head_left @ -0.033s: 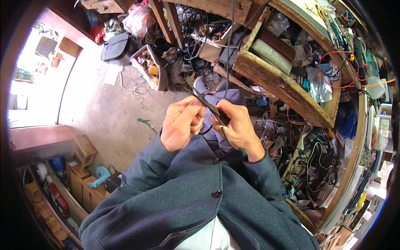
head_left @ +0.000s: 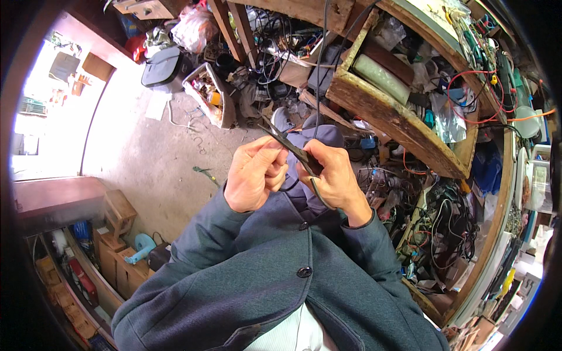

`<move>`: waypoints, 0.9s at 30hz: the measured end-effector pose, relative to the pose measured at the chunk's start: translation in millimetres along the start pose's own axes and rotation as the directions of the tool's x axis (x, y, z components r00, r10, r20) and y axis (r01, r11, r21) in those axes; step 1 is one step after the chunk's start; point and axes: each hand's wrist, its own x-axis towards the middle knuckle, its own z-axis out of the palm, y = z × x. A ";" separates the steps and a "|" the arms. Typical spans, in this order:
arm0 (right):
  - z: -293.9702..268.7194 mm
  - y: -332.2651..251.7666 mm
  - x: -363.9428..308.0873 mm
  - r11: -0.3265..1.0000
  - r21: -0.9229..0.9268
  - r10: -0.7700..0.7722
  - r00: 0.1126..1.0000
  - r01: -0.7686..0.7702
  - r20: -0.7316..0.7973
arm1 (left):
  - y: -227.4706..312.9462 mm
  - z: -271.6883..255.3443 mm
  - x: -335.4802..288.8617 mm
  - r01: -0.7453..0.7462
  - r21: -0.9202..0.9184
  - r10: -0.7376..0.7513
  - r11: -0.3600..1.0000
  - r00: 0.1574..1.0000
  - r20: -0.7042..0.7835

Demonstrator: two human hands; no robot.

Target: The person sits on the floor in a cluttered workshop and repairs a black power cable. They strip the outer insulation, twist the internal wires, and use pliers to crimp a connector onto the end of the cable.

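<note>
In front of my chest my right hand (head_left: 335, 180) is closed around a pair of dark scissors (head_left: 294, 148). Their narrow blades point up and to the left, and a thin handle loop curves out below my fingers. Close beside the blades, my left hand (head_left: 255, 174) is closed, thumb pressed against the bent forefinger. A short dark curved piece, perhaps cord, shows below its fingers; what lies inside the pinch is hidden. Whether the left fingertips touch the blades I cannot tell.
An open wooden drawer (head_left: 404, 123) full of odds and ends juts out at the right, above tangled cables (head_left: 439, 228). A black bin (head_left: 163, 69) and a littered box (head_left: 212, 96) stand on the floor ahead. Wooden boxes (head_left: 120, 213) are at the left.
</note>
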 end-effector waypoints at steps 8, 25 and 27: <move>-9.7 0.3 1.6 0.994 -0.089 -0.063 0.998 0.065 0.024 | -1.0 -11.1 5.8 -0.097 0.274 0.081 0.957 0.994 0.070; 12.7 -1.1 -22.0 0.946 0.246 0.235 0.970 -0.213 -0.064 | -13.5 -4.3 2.1 -0.250 0.693 0.296 0.676 0.954 0.056; 19.7 0.6 -23.2 0.930 0.289 0.262 0.962 -0.228 -0.082 | -12.5 -6.4 0.2 -0.237 0.697 0.277 0.677 0.959 0.057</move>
